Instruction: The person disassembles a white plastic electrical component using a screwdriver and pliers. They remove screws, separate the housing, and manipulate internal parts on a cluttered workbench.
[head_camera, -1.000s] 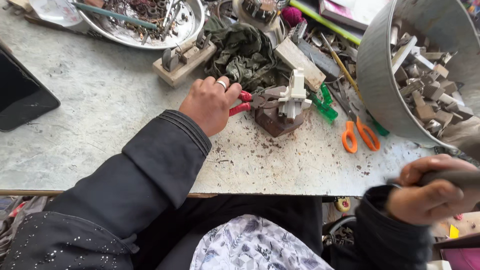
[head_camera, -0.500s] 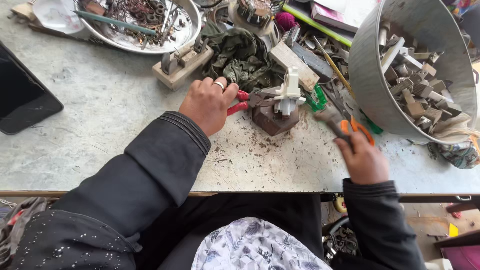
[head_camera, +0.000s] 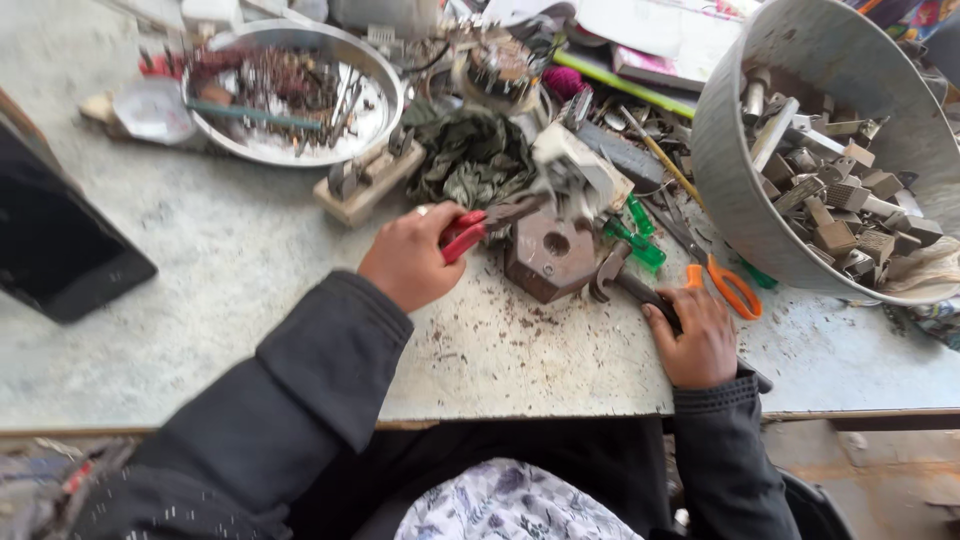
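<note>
Left hand (head_camera: 415, 262) is closed round the red handles of a pair of pliers (head_camera: 470, 230). The plier nose reaches right and pinches a pale, blurred metal part (head_camera: 575, 180) just above the brown hexagonal steel block with a centre hole (head_camera: 548, 255). I cannot tell whether the part touches the block.

Right hand (head_camera: 700, 340) is wrapped round the dark shaft of a small rusty-headed hammer (head_camera: 612, 272). The head sits just beside the block's right edge, low over the speckled grey stone table (head_camera: 200, 290).

Risks as I judge them:
- The part is gripped only at the plier tips. A glancing blow could twist it out and send it across the table.
- The block stands loose on the table, and an off-centre strike may shift or tip it.
- The left knuckles are near the block, so a missed swing could reach them.
- Orange-handled scissors (head_camera: 728, 285) lie touching or just beside the right hand and could foul the hammer shaft.
- The tilted grey metal tub of scrap pieces (head_camera: 740, 170) stands near the swing's right side.
- Rust chips scatter below the block.
</note>
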